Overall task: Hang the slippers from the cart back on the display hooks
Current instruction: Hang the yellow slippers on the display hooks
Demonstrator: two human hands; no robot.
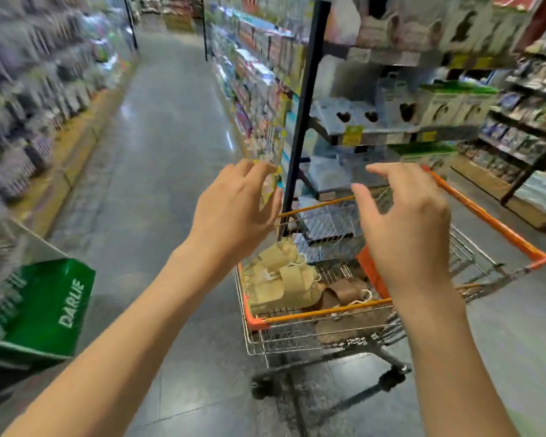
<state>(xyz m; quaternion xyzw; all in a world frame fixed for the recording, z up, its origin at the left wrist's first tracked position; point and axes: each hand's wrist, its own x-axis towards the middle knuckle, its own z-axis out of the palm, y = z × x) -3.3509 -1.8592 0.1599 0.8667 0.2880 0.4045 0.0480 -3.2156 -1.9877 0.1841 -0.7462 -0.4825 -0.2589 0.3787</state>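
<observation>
Left hand: the left hand (234,212) is raised over the aisle floor, fingers spread and loosely bent, grasping nothing.
Right hand: the right hand (404,228) hangs above the cart, fingers loose and apart, nothing in it either; two bare forearms reach in from the bottom edge.
Cart: one wire cart (316,313) with orange rim trim stands on the dark tiled floor (158,159), just right of the left hand and under the right one.
Slippers: the slippers (281,279) lie in a heap inside the cart basket; a beige bunch on the left and brown slippers (344,293) beside it on the right. Blur keeps me from a firm count of pairs.
Green box: one green bin (49,305) printed DARLIE sits at the left, near the left forearm.
Shelving: one black upright post (306,99) rises right behind the cart, with shelves of boxed goods (423,105) to its right.
Aisle: two rows of stocked shelves run away on either side, too smeared to read.
</observation>
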